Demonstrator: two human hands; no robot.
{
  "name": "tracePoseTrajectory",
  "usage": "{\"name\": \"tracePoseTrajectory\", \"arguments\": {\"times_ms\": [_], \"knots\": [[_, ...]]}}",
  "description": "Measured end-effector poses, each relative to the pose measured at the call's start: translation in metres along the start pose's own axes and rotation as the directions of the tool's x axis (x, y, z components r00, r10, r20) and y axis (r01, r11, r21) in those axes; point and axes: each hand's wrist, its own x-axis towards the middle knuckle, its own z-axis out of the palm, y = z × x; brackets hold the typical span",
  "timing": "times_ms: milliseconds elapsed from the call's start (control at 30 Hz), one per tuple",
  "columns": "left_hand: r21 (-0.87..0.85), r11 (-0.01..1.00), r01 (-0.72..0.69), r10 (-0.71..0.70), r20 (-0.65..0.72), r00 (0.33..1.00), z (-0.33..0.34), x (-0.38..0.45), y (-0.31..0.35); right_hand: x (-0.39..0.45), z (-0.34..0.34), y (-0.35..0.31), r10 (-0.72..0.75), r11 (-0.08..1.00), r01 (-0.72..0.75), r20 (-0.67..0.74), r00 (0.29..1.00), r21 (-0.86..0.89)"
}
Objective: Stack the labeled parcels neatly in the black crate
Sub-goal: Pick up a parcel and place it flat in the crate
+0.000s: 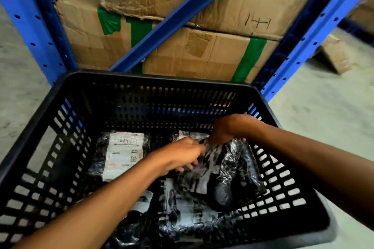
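The black slotted crate [153,81] fills the lower view and holds several black plastic-wrapped parcels. One parcel with a white shipping label [123,154] lies flat at the back left of the crate floor. Both my hands are down inside, on a shiny black parcel [228,166] at the right. My left hand [182,155] pinches its crinkled plastic near the middle. My right hand [222,130] grips its far end, fingers curled. Another wrapped parcel [188,214] lies at the front, partly under my left forearm; its label is blurred.
Blue metal racking uprights [299,46] and a diagonal brace [178,16] stand right behind the crate. Large taped cardboard boxes [202,50] sit on the rack. Grey concrete floor [315,107] lies on both sides, with another box at the far right.
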Motion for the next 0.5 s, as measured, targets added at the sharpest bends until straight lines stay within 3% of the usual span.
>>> {"name": "tracePoseTrajectory", "arguments": {"times_ms": [67, 133, 233, 333, 500], "knots": [[-0.026, 1.0, -0.014, 0.014, -0.006, 1.0, -0.006, -0.005, -0.001, 0.0, -0.009, 0.001, -0.026, 0.987, 0.027, -0.007, 1.0, 0.155], [-0.023, 0.999, -0.029, 0.03, 0.003, 1.0, -0.015, -0.011, -0.003, 0.007, -0.022, -0.001, -0.103, 0.943, 0.131, -0.105, 0.989, 0.307], [-0.022, 0.999, -0.033, 0.03, -0.153, 0.988, -0.03, -0.015, -0.018, 0.012, -0.034, -0.023, -0.243, 0.723, 0.317, -0.204, 0.948, 0.614], [-0.239, 0.97, 0.038, -0.119, -0.334, 0.935, -0.049, -0.017, -0.04, 0.018, -0.03, -0.046, -0.352, 0.68, 0.396, -0.2, 0.914, 0.616], [-0.396, 0.914, 0.085, -0.247, -0.377, 0.893, -0.082, -0.023, -0.066, 0.04, -0.014, -0.034, -0.262, 0.856, 0.319, -0.189, 0.946, 0.407]]}}
